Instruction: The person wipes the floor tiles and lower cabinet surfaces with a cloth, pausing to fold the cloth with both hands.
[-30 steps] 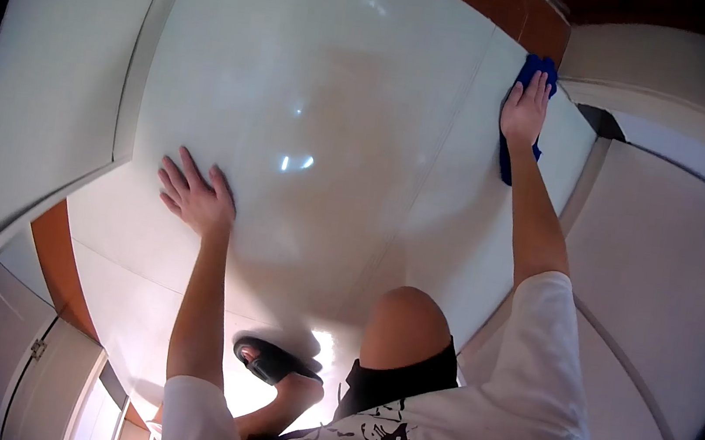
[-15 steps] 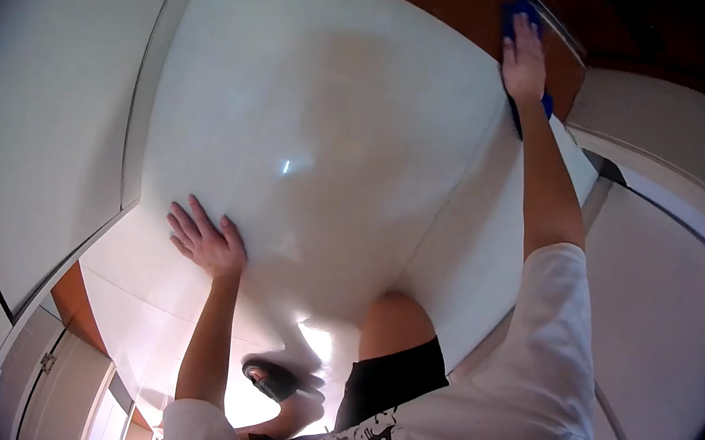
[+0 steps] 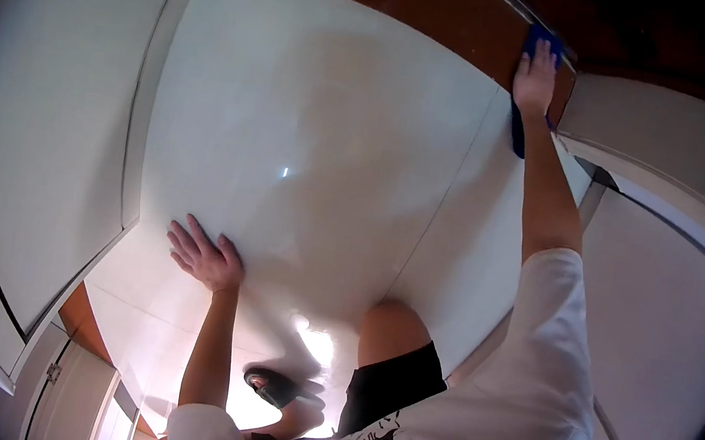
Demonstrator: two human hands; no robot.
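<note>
My right hand (image 3: pixel 535 81) lies flat with its fingers stretched over a dark blue cloth (image 3: pixel 519 135), pressing it down. The cloth rests where the brown border (image 3: pixel 456 22) meets the pale tiled floor (image 3: pixel 362 142), near the far right corner. Part of the cloth is hidden under my palm and wrist. On the pale floor at the lower left, my left hand (image 3: pixel 206 264) is spread with its fingers apart and holds nothing.
White cabinet doors (image 3: pixel 57 113) stand along the left side. On the right are a pale panel (image 3: pixel 665 329) and a light ledge (image 3: pixel 656 183). My bent knee (image 3: pixel 391 335) and a dark slipper (image 3: pixel 270 386) are at the bottom, near a bright reflection.
My right hand and the cloth have moved farther off, from the pale floor onto the brown border's edge. My left hand stays spread on the floor. The view has shifted.
</note>
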